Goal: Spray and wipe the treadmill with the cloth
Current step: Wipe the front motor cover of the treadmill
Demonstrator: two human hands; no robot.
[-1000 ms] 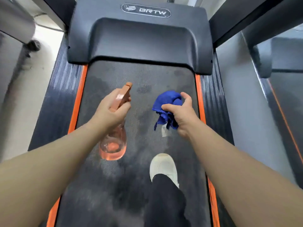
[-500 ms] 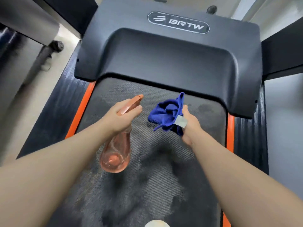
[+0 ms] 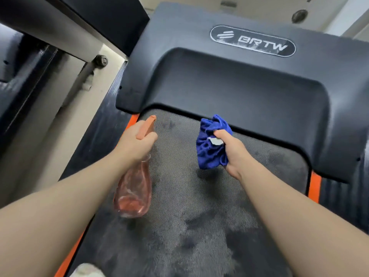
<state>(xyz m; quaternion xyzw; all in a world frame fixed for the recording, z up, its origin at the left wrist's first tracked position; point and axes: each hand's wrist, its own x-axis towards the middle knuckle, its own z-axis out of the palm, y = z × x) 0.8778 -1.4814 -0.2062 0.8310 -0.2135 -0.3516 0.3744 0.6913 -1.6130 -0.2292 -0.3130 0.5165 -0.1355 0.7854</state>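
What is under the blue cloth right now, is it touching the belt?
Under the blue cloth, bunched in the right hand, lies grey treadmill belt with dark damp patches. Contact cannot be told; the spot beneath is hidden.

You see the treadmill filling the frame's centre: a grey textured belt mottled with dark wet patches, orange strips along both edges, and a dark hood marked BRTW across the top. Your spray bottle, clear with pinkish liquid and an orange nozzle, hangs tilted left of centre above the belt. Your cloth, blue and bunched with a white tag, sits right of centre, just below the hood's edge.
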